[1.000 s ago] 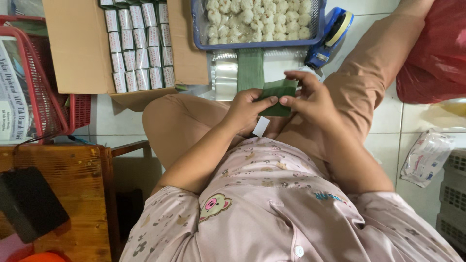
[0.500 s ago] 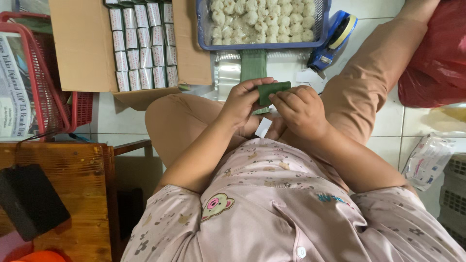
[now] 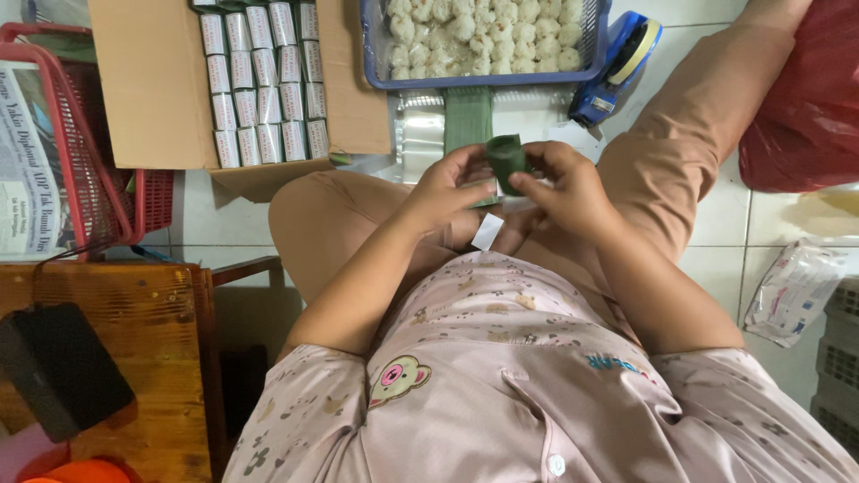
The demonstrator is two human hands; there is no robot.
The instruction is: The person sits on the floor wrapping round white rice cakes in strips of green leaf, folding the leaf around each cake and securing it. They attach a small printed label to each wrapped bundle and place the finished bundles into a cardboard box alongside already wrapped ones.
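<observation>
Both forearms angled inward over the lap, and the left hand and right hand met around a small dark green leaf-wrapped roll, held upright above the knees. The left fingers curled against the roll's near side while the right thumb and fingertips pinched its other side, so both hands were closed on it. Just beyond lay a strip of green leaf, a blue basket of pale lumps, a blue tape dispenser and a cardboard box of wrapped rolls.
</observation>
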